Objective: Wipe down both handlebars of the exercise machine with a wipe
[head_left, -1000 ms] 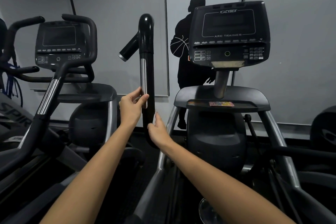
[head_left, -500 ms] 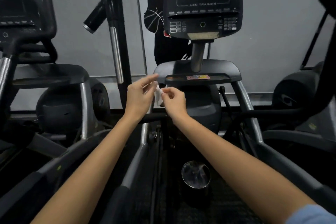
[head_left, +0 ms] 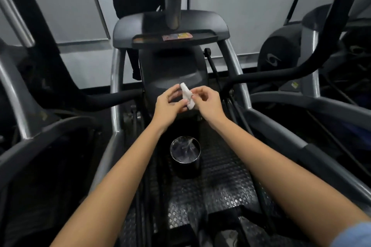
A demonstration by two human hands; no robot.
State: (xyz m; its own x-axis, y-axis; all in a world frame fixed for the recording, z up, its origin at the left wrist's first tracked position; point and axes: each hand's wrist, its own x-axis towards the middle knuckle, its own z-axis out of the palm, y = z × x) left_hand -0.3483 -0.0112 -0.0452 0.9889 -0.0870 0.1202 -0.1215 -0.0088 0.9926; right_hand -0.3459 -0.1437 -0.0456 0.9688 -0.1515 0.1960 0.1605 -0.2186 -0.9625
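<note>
A small crumpled white wipe (head_left: 187,96) is held between both hands in front of the machine's dark housing. My left hand (head_left: 168,106) pinches its left side with thumb and fingers. My right hand (head_left: 206,102) pinches its right side with curled fingers. The left handlebar (head_left: 38,26) runs as a black bar with a chrome strip up the left edge. The right handlebar (head_left: 339,12) curves up the right edge as a black bar. Neither hand touches a handlebar.
A small round bin (head_left: 185,155) lined with clear plastic stands on the studded rubber floor below my hands. The console post and tray (head_left: 170,34) are straight ahead. Grey frame rails (head_left: 116,90) flank the housing. Other machines stand left and right.
My hands left the left handlebar and met in front of me with the wipe between them. The view has tilted down, so the console has left the frame and the bin is now central.
</note>
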